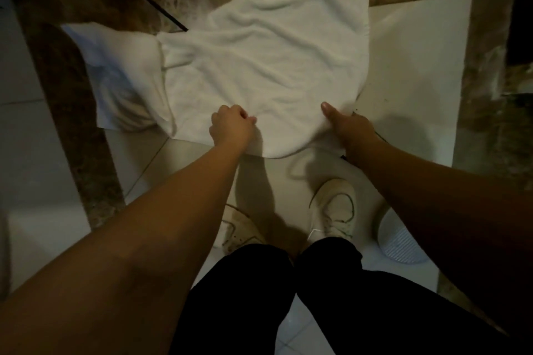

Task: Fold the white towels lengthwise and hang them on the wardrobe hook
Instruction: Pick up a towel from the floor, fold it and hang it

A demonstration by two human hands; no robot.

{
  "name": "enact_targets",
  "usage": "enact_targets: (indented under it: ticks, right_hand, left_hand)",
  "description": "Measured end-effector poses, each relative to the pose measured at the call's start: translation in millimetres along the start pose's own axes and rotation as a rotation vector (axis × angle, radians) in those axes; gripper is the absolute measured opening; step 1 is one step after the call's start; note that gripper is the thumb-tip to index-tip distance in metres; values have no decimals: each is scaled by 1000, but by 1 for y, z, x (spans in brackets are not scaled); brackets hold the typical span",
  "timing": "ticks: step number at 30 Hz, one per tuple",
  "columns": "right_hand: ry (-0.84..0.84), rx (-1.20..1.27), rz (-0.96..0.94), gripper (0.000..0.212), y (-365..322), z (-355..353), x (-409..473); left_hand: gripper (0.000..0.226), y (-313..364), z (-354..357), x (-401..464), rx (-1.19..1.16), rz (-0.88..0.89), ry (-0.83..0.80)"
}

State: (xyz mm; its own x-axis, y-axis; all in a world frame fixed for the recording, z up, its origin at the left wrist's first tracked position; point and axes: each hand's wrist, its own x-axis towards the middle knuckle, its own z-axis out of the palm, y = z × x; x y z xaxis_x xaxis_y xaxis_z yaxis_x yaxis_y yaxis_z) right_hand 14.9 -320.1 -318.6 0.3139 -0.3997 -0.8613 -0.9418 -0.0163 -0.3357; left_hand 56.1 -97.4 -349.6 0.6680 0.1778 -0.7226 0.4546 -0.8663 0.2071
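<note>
- Gripping the white towel's (259, 66) near hem, left hand (230, 127) and right hand (350, 128) both clench cloth.
- Uneven pulling could skew the fold.
- Hanging slack may brush the floor (418, 66).

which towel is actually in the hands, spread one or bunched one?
The spread towel: left hand and right hand grip its near edge. The bunched towel lies untouched, left.

A home or hotel room — polished marble-bordered tile floor (418, 46), white towels (259, 52) spread out
</note>
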Motion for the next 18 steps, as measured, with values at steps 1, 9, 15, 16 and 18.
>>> enact_targets:
  ticks: [1,9,15,16,18]
  right_hand:
    - [-10,15,-9,90,-4,-3,-8]
    - [-88,-110,-230,60,-64,-42,-112]
    - [-231,-516,-519,47,-145,-75,-228]
    - [-246,-598,-599,37,-160,-82,-252]
    - [-298,-743,-719,37,-190,-94,-296]
  left_hand:
    - [27,1,-5,-3,-60,-11,-36]
    - [22,25,-90,-84,-497,-45,-208]
    - [5,103,-214,-172,-635,155,-241]
    - [16,118,-239,-187,-623,210,-245]
    - [46,144,-288,-216,-561,329,-281]
